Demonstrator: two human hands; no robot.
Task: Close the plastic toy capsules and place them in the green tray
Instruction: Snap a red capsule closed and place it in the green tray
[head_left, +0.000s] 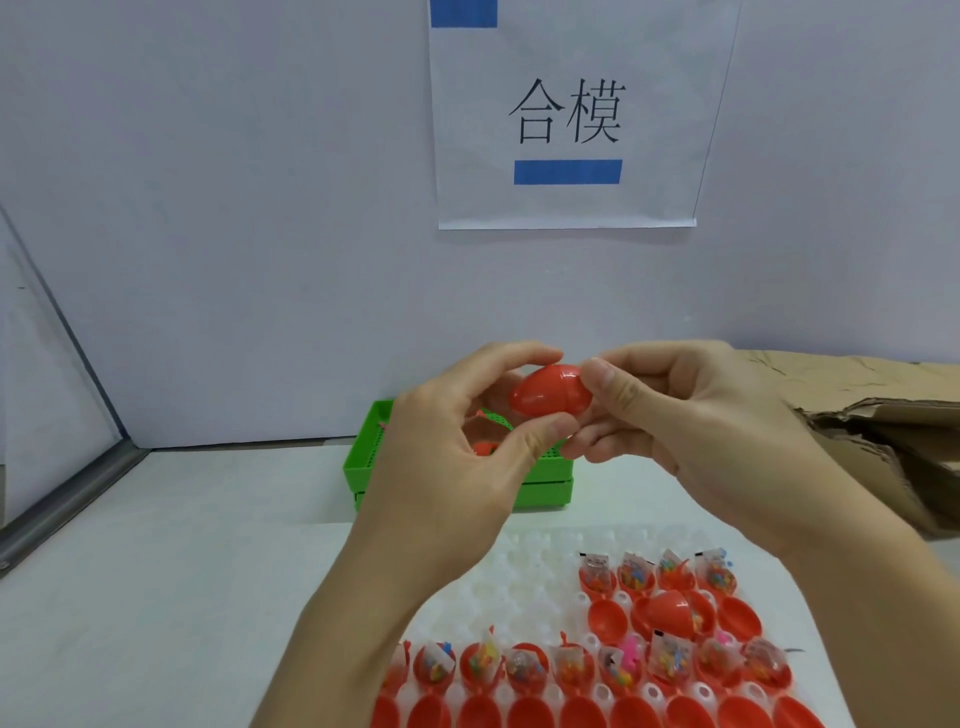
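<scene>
Left hand (457, 441): thumb and fingers curled round red capsule (550, 389);
Right hand (691, 415): pinches its other end;
Green tray (363, 462): behind, below

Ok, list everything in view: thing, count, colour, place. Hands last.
held capsule: one, red, closed, in both hands above the green tray
green tray: one stacked on another green piece, back of the table; something red inside, mostly hidden
white holder tray: one, translucent white, near edge of the table
open capsules: many, red, in rows in the holder tray, with small toy packets in the halves
paper sign: one, white with black characters and blue strips, on the wall
cardboard: brown, crumpled, at the right
table: white
left hand: grips the capsule
right hand: grips the capsule
</scene>
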